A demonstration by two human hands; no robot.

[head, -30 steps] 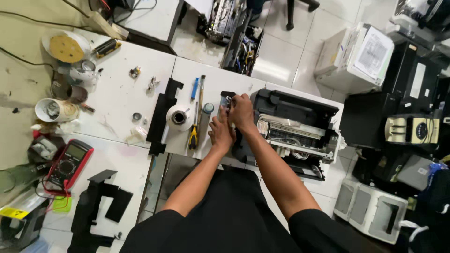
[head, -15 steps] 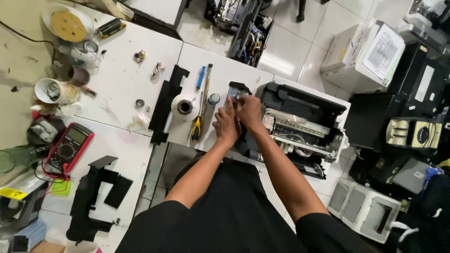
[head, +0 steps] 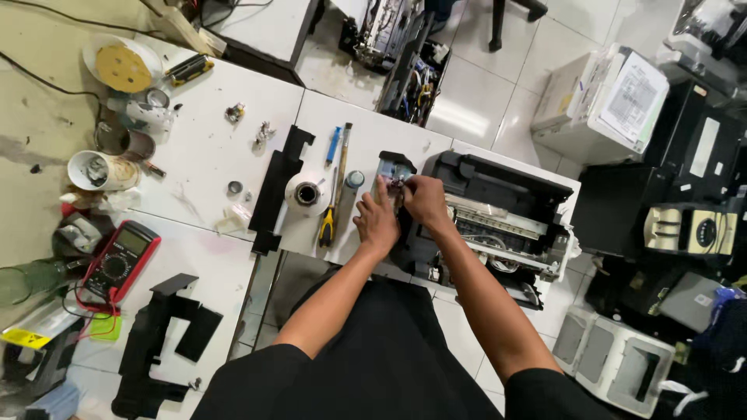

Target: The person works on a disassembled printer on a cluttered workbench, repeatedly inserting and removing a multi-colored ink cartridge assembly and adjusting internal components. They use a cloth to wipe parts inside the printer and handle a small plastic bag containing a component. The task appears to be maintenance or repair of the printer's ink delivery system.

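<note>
Fingers (head: pixel 395 185) of both hands are seen closed on a small grey-black part with wiring (head: pixel 391 173) at the left end of an opened black printer (head: pixel 498 222); whether the part is fully gripped or merely pinched cannot be told. Nearest the viewer, two bare forearms are extended from a black-clad torso. The left hand (head: pixel 377 222) is laid against the printer's left side, with its fingers raised to the part. The right hand (head: pixel 426 201) is curled over the part from the right, touching it. The printer is set at the right edge of the white tabletop (head: pixel 194 171), with its cover removed and its inner rails exposed.

Just left of the hands, a yellow-handled tool (head: pixel 328 225) and a long screwdriver (head: pixel 341 159) are laid side by side, next to a white roll (head: pixel 305 193) and a blue pen (head: pixel 333 144). A long black plastic panel (head: pixel 276 187) is placed left of the roll. Further left, a red multimeter (head: pixel 117 260) and a second black panel (head: pixel 159 342) are shown near the tabletop's near edge. At the far left, a white cup (head: pixel 99 171) and a round dish holding a yellow disc (head: pixel 120 66) are seen. Beyond the tabletop, on the tiled floor (head: pixel 475 101), another dismantled machine (head: pixel 401 47) and a white printer (head: pixel 607 105) are visible.
</note>
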